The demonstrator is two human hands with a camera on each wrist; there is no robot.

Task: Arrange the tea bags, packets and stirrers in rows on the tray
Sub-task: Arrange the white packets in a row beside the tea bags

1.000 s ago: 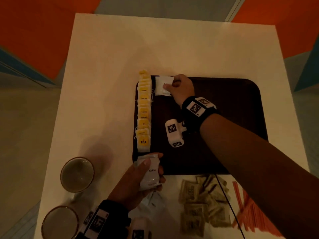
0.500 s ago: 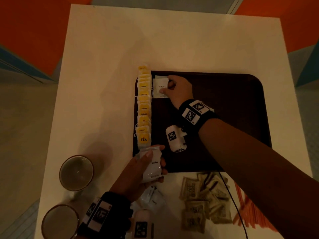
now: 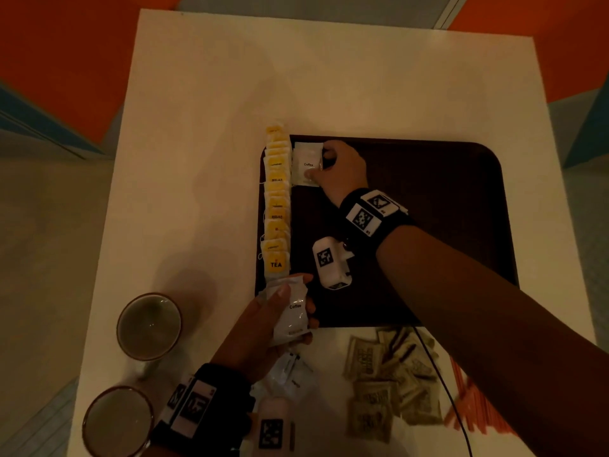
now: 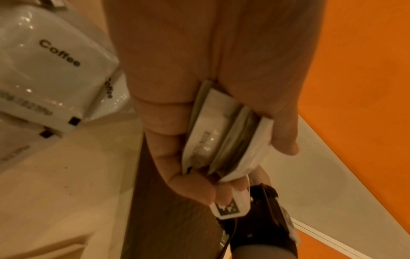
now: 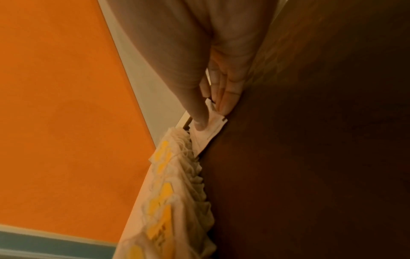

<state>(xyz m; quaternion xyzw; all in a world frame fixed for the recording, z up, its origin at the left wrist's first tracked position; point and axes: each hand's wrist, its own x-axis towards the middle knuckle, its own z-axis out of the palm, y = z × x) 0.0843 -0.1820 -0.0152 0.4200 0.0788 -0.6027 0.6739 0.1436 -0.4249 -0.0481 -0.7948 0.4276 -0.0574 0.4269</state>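
A dark brown tray (image 3: 428,199) lies on the white table. A row of yellow tea bags (image 3: 277,199) (image 5: 164,192) runs along its left edge. A single white coffee packet (image 3: 305,161) (image 5: 209,133) lies flat at the tray's far left corner, beside the row's top. My right hand (image 3: 318,171) (image 5: 210,117) pinches its near right edge, thumb on top. At the tray's near left corner my left hand (image 3: 296,306) (image 4: 233,149) grips a stack of coffee packets (image 3: 290,328) (image 4: 221,138).
Loose coffee packets (image 3: 290,374) (image 4: 51,70) lie on the table under my left wrist. Brown sugar packets (image 3: 389,377) and orange stirrers (image 3: 471,400) lie in front of the tray. Two cups (image 3: 148,324) (image 3: 118,420) stand at the near left.
My right hand has laid the coffee packet down flat against the top of the tea bag row. The left hand has kept its stack in place.
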